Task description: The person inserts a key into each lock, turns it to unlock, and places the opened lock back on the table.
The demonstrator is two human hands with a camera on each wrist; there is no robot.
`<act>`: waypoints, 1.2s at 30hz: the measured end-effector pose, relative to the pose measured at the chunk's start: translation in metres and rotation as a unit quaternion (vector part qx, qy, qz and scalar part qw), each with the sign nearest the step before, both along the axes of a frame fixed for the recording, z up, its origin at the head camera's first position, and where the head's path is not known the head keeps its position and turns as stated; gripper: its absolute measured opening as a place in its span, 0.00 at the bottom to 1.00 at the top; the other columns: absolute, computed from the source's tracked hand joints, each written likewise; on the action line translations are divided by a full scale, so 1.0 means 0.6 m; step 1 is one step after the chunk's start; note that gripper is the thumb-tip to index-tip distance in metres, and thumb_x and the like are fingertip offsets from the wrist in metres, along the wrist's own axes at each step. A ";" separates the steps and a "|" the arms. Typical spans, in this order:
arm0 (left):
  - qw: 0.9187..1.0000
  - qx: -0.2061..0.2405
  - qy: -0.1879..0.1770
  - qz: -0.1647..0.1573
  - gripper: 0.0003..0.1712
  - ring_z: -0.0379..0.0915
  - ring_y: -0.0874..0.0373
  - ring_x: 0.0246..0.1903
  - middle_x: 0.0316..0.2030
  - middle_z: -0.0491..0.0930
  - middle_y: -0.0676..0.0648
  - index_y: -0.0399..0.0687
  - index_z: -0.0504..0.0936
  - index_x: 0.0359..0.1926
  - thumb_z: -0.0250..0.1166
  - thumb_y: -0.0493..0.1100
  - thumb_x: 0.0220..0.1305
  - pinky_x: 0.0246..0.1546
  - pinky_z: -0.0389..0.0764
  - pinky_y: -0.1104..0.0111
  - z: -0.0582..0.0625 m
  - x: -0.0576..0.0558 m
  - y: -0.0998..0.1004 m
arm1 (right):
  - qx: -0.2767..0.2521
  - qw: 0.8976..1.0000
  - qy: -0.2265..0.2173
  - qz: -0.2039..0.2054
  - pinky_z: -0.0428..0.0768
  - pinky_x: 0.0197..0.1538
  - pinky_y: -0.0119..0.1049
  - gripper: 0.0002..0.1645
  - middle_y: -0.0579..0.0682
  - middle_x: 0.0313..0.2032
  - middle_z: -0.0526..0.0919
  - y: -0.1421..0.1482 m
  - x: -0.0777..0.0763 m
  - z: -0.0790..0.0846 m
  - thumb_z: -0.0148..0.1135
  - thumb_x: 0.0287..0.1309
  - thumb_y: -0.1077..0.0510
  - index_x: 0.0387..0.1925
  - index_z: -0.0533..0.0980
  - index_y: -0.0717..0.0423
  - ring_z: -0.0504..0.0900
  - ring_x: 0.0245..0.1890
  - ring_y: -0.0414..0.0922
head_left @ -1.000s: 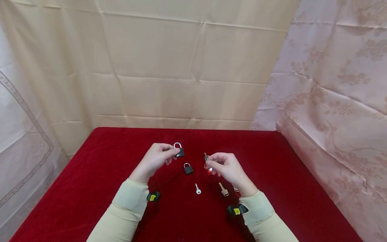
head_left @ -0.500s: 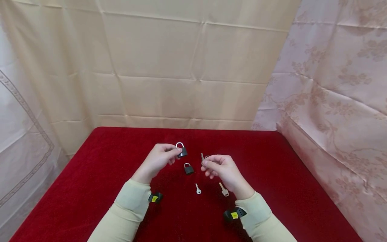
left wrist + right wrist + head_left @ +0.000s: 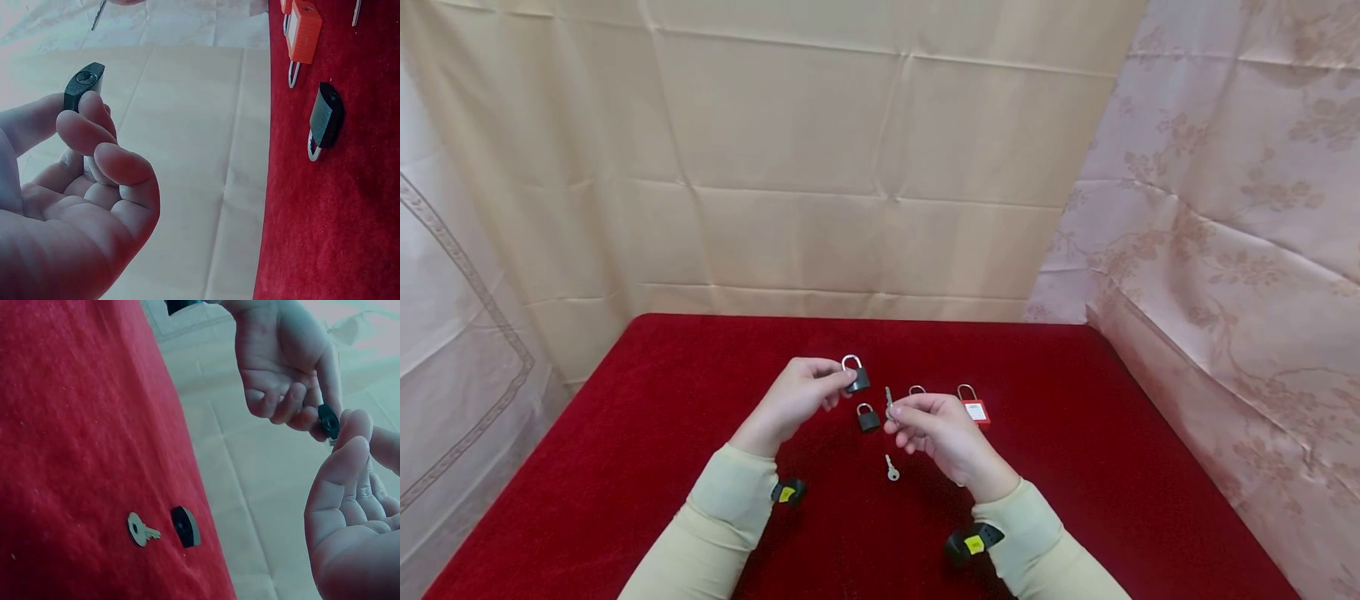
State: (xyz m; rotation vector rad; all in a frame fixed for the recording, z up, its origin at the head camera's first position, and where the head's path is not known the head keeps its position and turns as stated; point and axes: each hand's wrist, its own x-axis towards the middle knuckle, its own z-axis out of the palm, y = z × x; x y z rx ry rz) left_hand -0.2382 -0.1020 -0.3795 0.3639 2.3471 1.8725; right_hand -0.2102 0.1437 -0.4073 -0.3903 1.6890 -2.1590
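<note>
In the head view my left hand (image 3: 801,396) pinches a black padlock (image 3: 859,382) between thumb and fingers, its silver shackle upward. The left wrist view shows the keyhole end of this padlock (image 3: 74,94) facing the camera. My right hand (image 3: 943,433) pinches a small metal key (image 3: 889,397) with its blade pointing up, a short gap to the right of the held padlock. In the right wrist view the fingers hide most of that key. Below the hands, a second black padlock (image 3: 868,419) lies on the red cloth, and a silver key (image 3: 892,470) lies nearer the front.
A red padlock (image 3: 976,412) with a white label lies behind the right hand. Beside it shows the shackle (image 3: 917,389) of another padlock, its body covered by that hand. The red cloth (image 3: 662,483) covers the table, with a beige curtain (image 3: 790,167) behind.
My right hand has moved left with the key, toward the padlock. My left hand has shifted slightly right with the padlock. The labelled red padlock now shows; the brass-coloured key is now covered.
</note>
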 end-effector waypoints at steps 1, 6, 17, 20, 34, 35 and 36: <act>1.000 0.000 0.000 -0.001 0.11 0.73 0.54 0.26 0.27 0.82 0.46 0.36 0.87 0.39 0.67 0.42 0.68 0.33 0.78 0.61 0.000 0.000 0.000 | 0.000 1.000 -0.002 0.003 0.81 0.32 0.32 0.07 0.52 0.31 0.88 -0.001 0.000 -0.002 0.62 0.69 0.64 0.37 0.85 0.55 0.82 0.25 0.39; 1.000 -0.001 0.001 -0.001 0.11 0.73 0.55 0.26 0.28 0.82 0.44 0.36 0.87 0.39 0.67 0.42 0.68 0.32 0.77 0.63 -0.001 0.001 0.002 | 0.007 1.000 -0.011 0.013 0.82 0.32 0.32 0.05 0.52 0.31 0.88 -0.009 0.004 -0.008 0.64 0.68 0.63 0.40 0.84 0.59 0.83 0.25 0.39; 1.000 0.001 0.000 -0.006 0.11 0.73 0.56 0.25 0.30 0.82 0.40 0.36 0.87 0.39 0.67 0.42 0.69 0.31 0.77 0.63 -0.008 -0.003 0.004 | 0.019 0.999 -0.020 0.029 0.81 0.30 0.31 0.06 0.53 0.31 0.88 -0.022 0.006 -0.018 0.65 0.66 0.64 0.42 0.82 0.64 0.83 0.25 0.39; 1.000 0.004 0.002 -0.006 0.10 0.73 0.56 0.25 0.29 0.82 0.40 0.36 0.87 0.39 0.67 0.41 0.69 0.29 0.76 0.66 -0.008 -0.002 0.005 | 0.025 0.999 -0.021 0.029 0.82 0.31 0.31 0.06 0.53 0.32 0.88 -0.022 0.005 -0.018 0.65 0.65 0.64 0.41 0.83 0.63 0.84 0.25 0.39; 1.000 -0.007 -0.003 -0.019 0.11 0.73 0.55 0.25 0.26 0.82 0.46 0.37 0.88 0.41 0.66 0.42 0.69 0.28 0.74 0.67 -0.007 0.002 0.014 | 0.027 0.999 -0.022 0.026 0.82 0.31 0.31 0.05 0.53 0.31 0.88 -0.024 0.007 -0.016 0.66 0.65 0.64 0.40 0.84 0.60 0.83 0.24 0.39; 1.000 -0.007 -0.003 -0.020 0.11 0.73 0.55 0.25 0.27 0.82 0.46 0.37 0.88 0.42 0.66 0.42 0.69 0.28 0.73 0.67 -0.007 0.003 0.014 | 0.027 0.999 -0.022 0.026 0.82 0.31 0.31 0.05 0.53 0.31 0.88 -0.024 0.007 -0.016 0.66 0.65 0.64 0.40 0.84 0.60 0.83 0.24 0.39; 1.000 -0.008 -0.003 -0.021 0.11 0.73 0.55 0.25 0.27 0.82 0.45 0.37 0.88 0.42 0.66 0.41 0.69 0.28 0.73 0.67 -0.007 0.003 0.015 | 0.026 0.999 -0.022 0.025 0.82 0.31 0.31 0.05 0.53 0.31 0.88 -0.024 0.007 -0.016 0.66 0.65 0.64 0.40 0.84 0.60 0.83 0.24 0.39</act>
